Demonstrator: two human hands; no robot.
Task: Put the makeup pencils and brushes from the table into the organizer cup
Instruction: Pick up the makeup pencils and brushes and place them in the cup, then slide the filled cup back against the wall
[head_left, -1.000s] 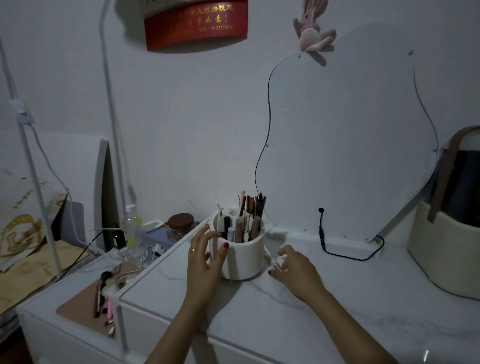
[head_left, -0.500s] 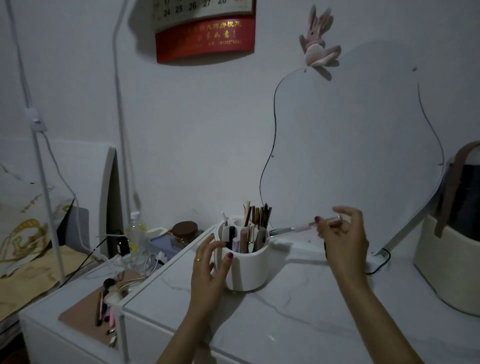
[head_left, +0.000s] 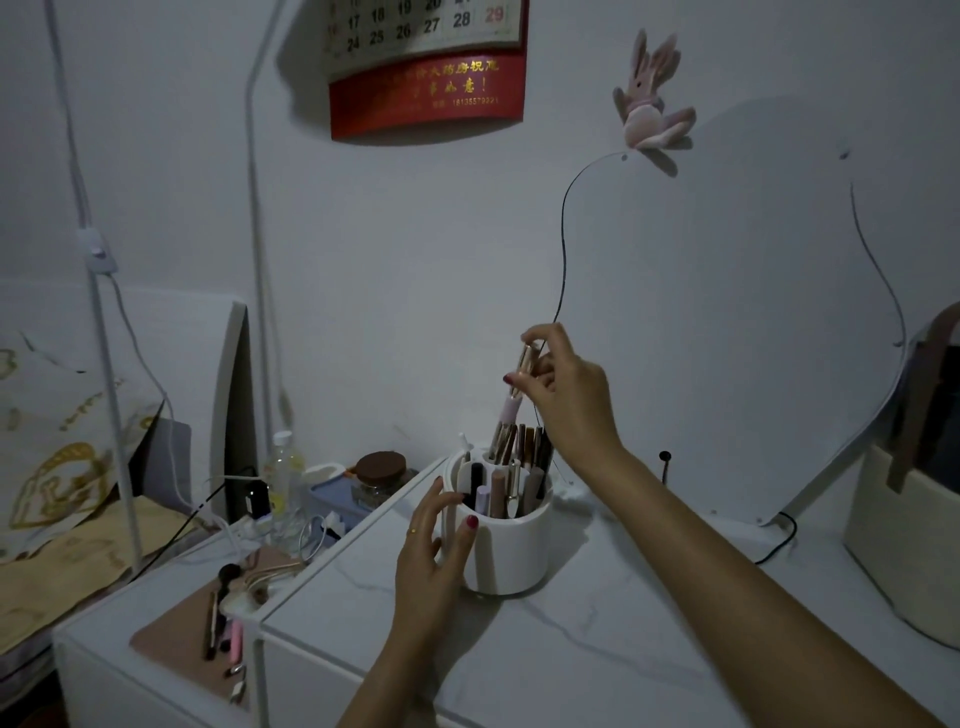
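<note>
A white round organizer cup (head_left: 506, 553) stands on the marble table (head_left: 597, 649), filled with several pencils and brushes. My left hand (head_left: 434, 556) rests against the cup's left side, thumb and fingers curved around the wall. My right hand (head_left: 566, 395) is above the cup, pinching the top of a pink and gold makeup brush (head_left: 511, 410). The brush points almost straight down, its lower end among the items at the back of the cup.
A cloud-shaped mirror (head_left: 727, 338) leans on the wall behind the cup, with a black cable (head_left: 779, 540) at its foot. A woven basket (head_left: 904, 545) stands at the right. A lower side table (head_left: 171, 639) on the left holds more brushes, a bottle and a jar.
My right hand picked a brush off the table by the cup, lifted it sideways, then turned it upright and brought it over the cup. My left hand stayed on the cup.
</note>
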